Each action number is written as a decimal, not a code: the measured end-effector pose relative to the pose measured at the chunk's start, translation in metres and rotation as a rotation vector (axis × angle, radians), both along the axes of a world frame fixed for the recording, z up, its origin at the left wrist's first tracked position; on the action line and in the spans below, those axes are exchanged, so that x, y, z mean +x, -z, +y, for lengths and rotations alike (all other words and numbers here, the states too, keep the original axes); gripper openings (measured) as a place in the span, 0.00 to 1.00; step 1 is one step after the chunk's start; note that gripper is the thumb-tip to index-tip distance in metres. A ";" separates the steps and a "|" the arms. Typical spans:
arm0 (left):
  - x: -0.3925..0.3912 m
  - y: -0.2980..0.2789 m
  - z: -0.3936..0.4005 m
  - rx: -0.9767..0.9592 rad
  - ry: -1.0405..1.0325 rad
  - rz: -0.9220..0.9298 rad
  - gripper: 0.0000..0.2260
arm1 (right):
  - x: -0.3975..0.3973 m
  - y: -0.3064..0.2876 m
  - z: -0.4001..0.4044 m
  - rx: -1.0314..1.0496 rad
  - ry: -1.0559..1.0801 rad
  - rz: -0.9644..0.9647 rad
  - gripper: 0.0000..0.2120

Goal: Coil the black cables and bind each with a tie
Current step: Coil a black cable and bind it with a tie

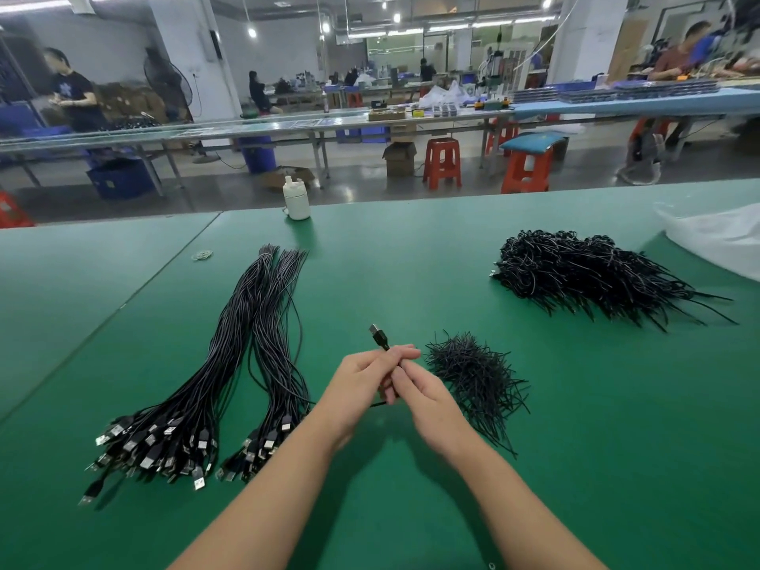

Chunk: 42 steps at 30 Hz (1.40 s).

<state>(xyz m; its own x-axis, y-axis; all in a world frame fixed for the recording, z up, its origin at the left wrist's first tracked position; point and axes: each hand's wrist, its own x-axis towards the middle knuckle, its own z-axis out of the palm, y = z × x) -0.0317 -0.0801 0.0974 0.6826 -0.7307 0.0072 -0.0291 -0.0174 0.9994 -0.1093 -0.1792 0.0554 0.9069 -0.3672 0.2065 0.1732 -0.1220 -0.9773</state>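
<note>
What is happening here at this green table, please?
A person is bundling black USB cables. Both hands work together above the green table: the left hand and the right hand grip one cable, its plug sticking up past the fingers. Two bunches of straight cables lie at the left, waiting. A small heap of ties sits beside the right hand, and a pile of finished coils lies farther right. A white bottle stands at the far edge.

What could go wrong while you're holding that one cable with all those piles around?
The coil pinched between the left hand and right hand might spring loose before it is tied. Reaching into the ties could drag out a tangled clump. An elbow might sweep the uncoiled cables off the table.
</note>
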 end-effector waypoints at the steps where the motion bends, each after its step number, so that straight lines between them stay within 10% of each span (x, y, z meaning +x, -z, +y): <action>1: 0.001 0.001 0.000 0.009 0.005 -0.003 0.12 | -0.001 0.000 0.000 0.031 -0.012 0.004 0.15; 9: 0.002 0.003 -0.001 0.221 0.153 -0.111 0.18 | -0.001 0.002 -0.010 0.078 -0.076 0.090 0.16; 18: 0.015 0.002 -0.005 0.077 -0.130 -0.247 0.22 | 0.000 0.018 -0.009 0.214 -0.182 0.247 0.17; 24: 0.045 -0.011 -0.001 -0.509 -0.026 0.561 0.21 | -0.008 0.035 -0.013 0.464 -0.188 0.355 0.18; 28: 0.033 0.008 0.023 0.020 0.457 0.412 0.23 | -0.007 0.030 -0.023 0.631 -0.199 0.354 0.18; 32: 0.020 0.032 0.023 0.511 0.561 0.115 0.25 | -0.005 0.019 -0.025 0.348 -0.208 0.475 0.18; 42: 0.025 0.062 0.017 0.266 0.165 0.056 0.19 | -0.002 0.009 -0.015 0.039 -0.108 0.380 0.18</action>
